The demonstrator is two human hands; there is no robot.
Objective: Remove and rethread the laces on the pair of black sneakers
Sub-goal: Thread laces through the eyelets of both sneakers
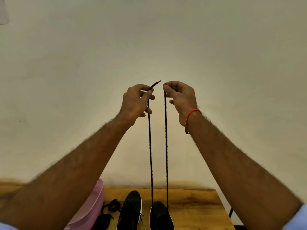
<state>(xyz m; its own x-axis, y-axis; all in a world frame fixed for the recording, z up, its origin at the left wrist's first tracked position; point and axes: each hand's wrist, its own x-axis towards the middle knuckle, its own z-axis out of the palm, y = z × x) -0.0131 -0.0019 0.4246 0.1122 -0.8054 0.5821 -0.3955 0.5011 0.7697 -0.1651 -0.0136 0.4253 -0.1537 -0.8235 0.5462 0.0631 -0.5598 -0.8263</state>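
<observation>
Two hands are raised high at the centre of the frame, each pinching one end of a single black lace [166, 146]. The left hand [135, 103] holds its end between thumb and forefinger with the tip poking up and to the right; the right hand [180, 95] pinches its end at the fingertips, with a red bracelet [192, 113] on that wrist. Both strands drop straight and nearly parallel to the right sneaker [160, 216] at the bottom centre, where the lace appears to pass through the lowest eyelets. Holding the ends level and close together looks meant to even the two lengths before threading upward. The left sneaker [131, 211] stands just beside it on the wooden surface [196, 206], with a loose lace [108, 211] bunched at its left, next to a pink container [89, 211]. Rethreading seems barely begun.
</observation>
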